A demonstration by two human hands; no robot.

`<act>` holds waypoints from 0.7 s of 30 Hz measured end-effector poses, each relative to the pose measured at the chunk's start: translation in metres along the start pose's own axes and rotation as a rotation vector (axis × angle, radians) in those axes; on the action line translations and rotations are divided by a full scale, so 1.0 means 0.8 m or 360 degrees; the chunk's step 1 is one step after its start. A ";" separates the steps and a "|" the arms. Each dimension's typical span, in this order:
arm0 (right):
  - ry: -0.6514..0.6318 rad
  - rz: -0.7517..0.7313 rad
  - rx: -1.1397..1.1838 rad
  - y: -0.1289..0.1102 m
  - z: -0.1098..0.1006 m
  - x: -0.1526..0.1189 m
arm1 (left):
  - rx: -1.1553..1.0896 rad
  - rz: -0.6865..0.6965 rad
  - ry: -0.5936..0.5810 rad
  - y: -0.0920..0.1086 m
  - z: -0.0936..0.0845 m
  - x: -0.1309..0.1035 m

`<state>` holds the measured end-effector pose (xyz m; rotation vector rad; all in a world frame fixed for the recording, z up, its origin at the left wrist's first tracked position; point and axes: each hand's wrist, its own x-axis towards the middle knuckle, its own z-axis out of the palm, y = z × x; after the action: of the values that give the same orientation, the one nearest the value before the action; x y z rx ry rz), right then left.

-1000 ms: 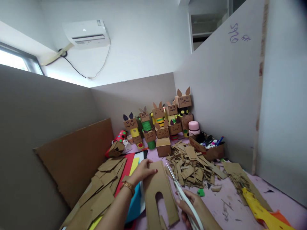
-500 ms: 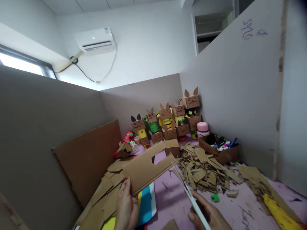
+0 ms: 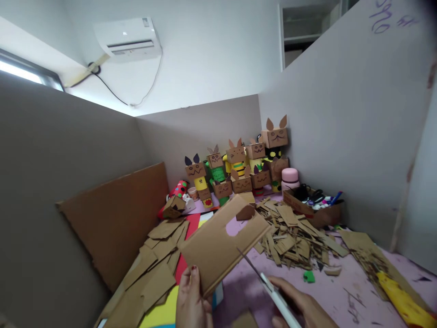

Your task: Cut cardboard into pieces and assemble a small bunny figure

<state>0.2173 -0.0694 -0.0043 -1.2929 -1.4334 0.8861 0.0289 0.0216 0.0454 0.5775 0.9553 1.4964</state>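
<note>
The cut piece is smooth, matt brown cardboard, its edges showing layers. The scissors have metal blades and glossy white handles. The scrap pile is matt cardboard, rough with ragged strips.

I'm getting soft, fairly even daylight, with the window at upper left burning out to plain white. The upper wall is glowing pale blue-white, while the left partition is sinking into dull grey. I'm seeing only faint, soft shadows on the purple tabletop. A small highlight is sitting on the air conditioner. The wide lens is stretching things near the borders, and the top right corner is darkening. Fine detail is looking slightly smeared, and the right edge is turning hazy.
</note>
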 end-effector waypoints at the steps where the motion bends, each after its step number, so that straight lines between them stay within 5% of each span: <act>1: -0.0003 0.0011 0.0019 0.000 -0.001 0.000 | 0.0025 -0.0033 -0.0058 -0.005 -0.001 -0.001; 7: 0.0095 0.0044 0.0091 -0.005 -0.007 0.000 | 0.0123 -0.0169 -0.0320 -0.020 -0.011 -0.002; 21: 0.0045 0.0065 0.0108 -0.008 -0.005 -0.001 | 0.0108 -0.0148 -0.0338 -0.021 -0.013 -0.004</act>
<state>0.2195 -0.0715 0.0027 -1.2826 -1.3482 0.9323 0.0300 0.0150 0.0266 0.7162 0.8578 1.2957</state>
